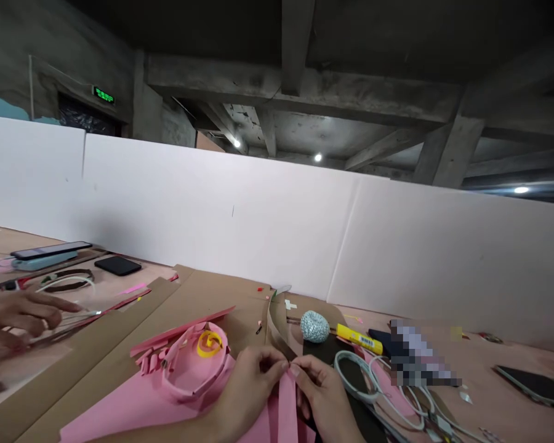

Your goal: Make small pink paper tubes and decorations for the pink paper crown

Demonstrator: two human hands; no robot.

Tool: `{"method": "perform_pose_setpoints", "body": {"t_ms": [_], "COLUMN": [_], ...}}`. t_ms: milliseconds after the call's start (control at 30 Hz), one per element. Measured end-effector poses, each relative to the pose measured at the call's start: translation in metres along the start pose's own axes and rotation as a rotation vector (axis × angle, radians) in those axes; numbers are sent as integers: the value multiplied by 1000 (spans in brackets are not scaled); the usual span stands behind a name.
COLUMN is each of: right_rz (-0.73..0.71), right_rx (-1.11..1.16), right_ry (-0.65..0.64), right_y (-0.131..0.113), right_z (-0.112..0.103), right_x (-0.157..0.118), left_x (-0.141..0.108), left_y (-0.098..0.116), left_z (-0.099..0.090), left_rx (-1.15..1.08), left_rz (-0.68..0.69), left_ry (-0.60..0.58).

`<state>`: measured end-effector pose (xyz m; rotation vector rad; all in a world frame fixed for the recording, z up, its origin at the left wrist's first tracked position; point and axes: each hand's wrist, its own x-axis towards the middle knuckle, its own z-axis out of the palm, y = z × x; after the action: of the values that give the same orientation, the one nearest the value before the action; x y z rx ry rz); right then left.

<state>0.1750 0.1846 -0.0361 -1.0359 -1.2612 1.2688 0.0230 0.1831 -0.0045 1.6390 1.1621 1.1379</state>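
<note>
L hand (255, 380) & R hand (322, 387) pinch pink paper strip (287, 406).

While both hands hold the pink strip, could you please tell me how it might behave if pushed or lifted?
The pink strip looks paper-thin, so it would probably be light and bend easily if pushed. Pressing hard might crease it, as the pink ring nearby, similar in color, has an uneven outline. Its matte surface suggests it is unlikely to be slippery.
</note>
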Motion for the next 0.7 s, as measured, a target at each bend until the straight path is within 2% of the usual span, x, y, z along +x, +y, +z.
{"method": "perform_pose_setpoints", "body": {"t_ms": [233,367,700], "right_rz": [7,64,-15], "right_rx": [58,54,80], "right_ry": [16,5,2], "right_y": [-17,-17,-13], "right_z": [-5,-8,-3], "right_x": [-8,-7,-6], "left_x": [3,4,6], "left_y": [7,9,9], "left_z": [-3,-4,-6], "left_rx": [-33,-37,-27], "left_rz": [-38,-62,-63], "left_ry": [-85,-93,-120]}}
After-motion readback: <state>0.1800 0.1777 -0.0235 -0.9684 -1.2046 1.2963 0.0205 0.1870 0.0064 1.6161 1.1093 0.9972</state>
